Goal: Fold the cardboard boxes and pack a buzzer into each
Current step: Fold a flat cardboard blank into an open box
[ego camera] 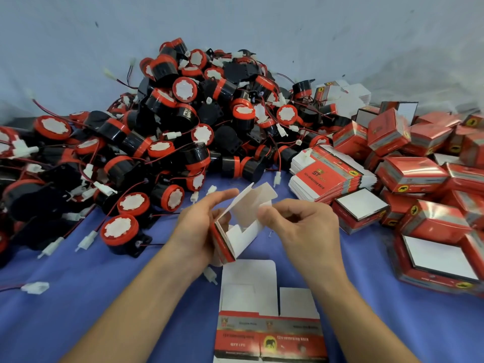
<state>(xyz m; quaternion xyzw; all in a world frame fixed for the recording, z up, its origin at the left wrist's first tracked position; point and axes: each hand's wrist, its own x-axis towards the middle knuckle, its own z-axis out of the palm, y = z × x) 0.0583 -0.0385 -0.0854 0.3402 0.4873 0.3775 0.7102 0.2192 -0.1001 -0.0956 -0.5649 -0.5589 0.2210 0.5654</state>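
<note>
A half-folded red and white cardboard box (235, 231) is held up over the blue table, its white inside and open flaps facing me. My left hand (199, 224) grips its left side. My right hand (301, 221) pinches a white flap at the box's upper right. A flat unfolded box (267, 334) lies on the table near me, below the hands. A big heap of black and red buzzers (170, 121) with red wires and white plugs fills the left and middle of the table.
A stack of flat boxes (327, 176) sits right of centre. Folded red boxes (419, 174) crowd the right side, some open with white insides (442, 258). Loose white plugs (35, 287) lie on the blue cloth (104, 297). A pale sheet hangs behind.
</note>
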